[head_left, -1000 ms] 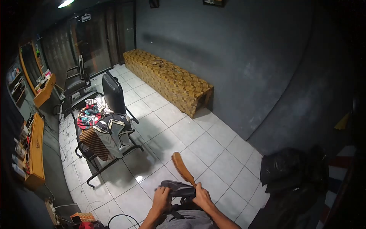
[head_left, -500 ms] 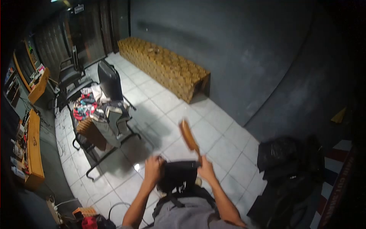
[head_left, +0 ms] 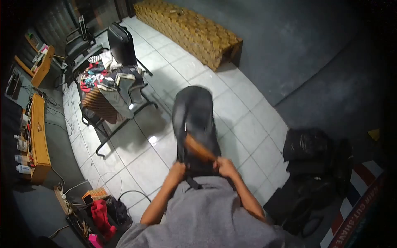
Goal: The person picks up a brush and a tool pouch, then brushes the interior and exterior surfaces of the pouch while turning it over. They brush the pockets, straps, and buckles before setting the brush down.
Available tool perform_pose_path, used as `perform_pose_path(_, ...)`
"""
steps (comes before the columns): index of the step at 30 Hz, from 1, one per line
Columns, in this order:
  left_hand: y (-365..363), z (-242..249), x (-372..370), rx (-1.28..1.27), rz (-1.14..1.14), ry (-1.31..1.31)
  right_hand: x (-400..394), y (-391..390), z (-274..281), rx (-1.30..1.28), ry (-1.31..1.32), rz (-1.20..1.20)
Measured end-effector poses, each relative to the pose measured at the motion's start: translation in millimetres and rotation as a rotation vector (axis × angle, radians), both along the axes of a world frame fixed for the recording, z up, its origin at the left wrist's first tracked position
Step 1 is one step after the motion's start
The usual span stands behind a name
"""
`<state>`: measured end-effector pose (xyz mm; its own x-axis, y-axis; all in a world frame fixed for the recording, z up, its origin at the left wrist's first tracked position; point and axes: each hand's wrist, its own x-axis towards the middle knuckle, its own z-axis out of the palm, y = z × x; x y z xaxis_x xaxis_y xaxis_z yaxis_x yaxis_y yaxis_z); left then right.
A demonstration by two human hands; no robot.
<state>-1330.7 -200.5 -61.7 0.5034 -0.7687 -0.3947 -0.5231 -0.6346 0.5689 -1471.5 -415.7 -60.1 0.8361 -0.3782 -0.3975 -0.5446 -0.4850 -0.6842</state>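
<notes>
My right hand (head_left: 225, 167) is closed around the handle of a wooden brush (head_left: 199, 148), blurred by motion. The brush points left and away from me, across the face of a long black bag (head_left: 193, 107) with a rounded far end. Opposite it, my left hand (head_left: 178, 170) is closed at the bag's near left edge. A dark strap lies between the hands, against my grey shirt (head_left: 211, 202). The fingertips of both hands are partly hidden.
A black chair (head_left: 120, 43) piled with clothes (head_left: 99, 74) stands at front left. Ahead is a patterned bench (head_left: 190, 31) along the wall. Wooden shelves (head_left: 39, 138) with bottles line the left. Black bags (head_left: 306, 144) lie at right, and cables trail over the tiles at lower left.
The black bag now extends farther forward, its long face in view. The brush has swung down and left from upright to lie over it. The view has tilted downward.
</notes>
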Motion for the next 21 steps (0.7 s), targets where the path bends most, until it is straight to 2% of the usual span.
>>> perform_pose_path(2, 5.9, -18.4, -9.6, -0.034, 0.013, -0.094, -9.2, -4.5, -1.2, 0.029, 0.081, 0.261)
perform_pose_path(4, 10.2, 11.2, -3.9, 0.002, 0.048, -0.006, -6.8, 2.7, 19.6, 0.051, 0.021, 0.252)
perform_pose_path(6, -9.4, 45.0, 17.8, -0.006, 0.084, 0.047, 9.7, 0.5, 33.0, 0.031, -0.073, -0.162)
perform_pose_path(7, -16.5, 58.8, 21.0, -0.026, 0.105, -0.006, 19.1, -2.3, 37.9, 0.058, -0.018, -0.286)
perform_pose_path(8, -21.8, 72.6, 21.5, -0.038, 0.129, -0.053, 26.6, -7.1, 37.1, 0.052, -0.165, -0.361)
perform_pose_path(9, -27.0, 86.2, 23.2, -0.289, 0.187, -0.082, 34.7, -10.8, 36.2, 0.052, -0.304, -0.435)
perform_pose_path(10, -32.4, 103.3, 25.3, -0.535, 0.241, -0.109, 47.0, -5.7, 83.2, 0.008, -0.364, -0.498)
perform_pose_path(11, -39.4, 136.8, 26.9, -0.668, 0.237, -0.234, 54.2, -6.7, 106.4, -0.013, -0.550, -0.490)
perform_pose_path(12, -45.2, 163.5, 24.0, -0.720, 0.304, -0.338, 59.3, -6.7, 126.6, 0.115, -0.683, -0.557)
perform_pose_path(13, -53.1, 196.4, 20.1, -0.813, 0.387, -0.406, 64.6, -7.3, 144.5, 0.066, -0.900, -0.497)
perform_pose_path(14, -50.6, 213.2, 18.5, -0.826, 0.326, -0.514, 65.9, -6.1, 164.5, 0.066, -0.994, -0.466)
perform_pose_path(16, -54.3, 223.2, 9.3, -0.931, 0.293, -0.598, 66.6, -8.4, 176.2, 0.012, -1.236, -0.314)
perform_pose_path(17, -56.8, 224.7, 4.3, -0.866, 0.262, -0.604, 68.6, -8.0, 164.9, 0.107, -1.277, -0.360)
perform_pose_path(18, -57.7, 210.8, 1.9, -0.781, 0.198, -0.555, 65.7, -9.2, 151.9, 0.104, -1.282, -0.359)
perform_pose_path(20, -54.8, 161.2, -1.9, -0.631, 0.094, -0.350, 47.3, -7.9, 114.7, -0.114, -0.733, -0.301)
perform_pose_path(21, -49.9, 133.1, -3.6, -0.234, 0.092, -0.139, 32.8, -12.0, 70.8, -0.173, -0.478, -0.163)
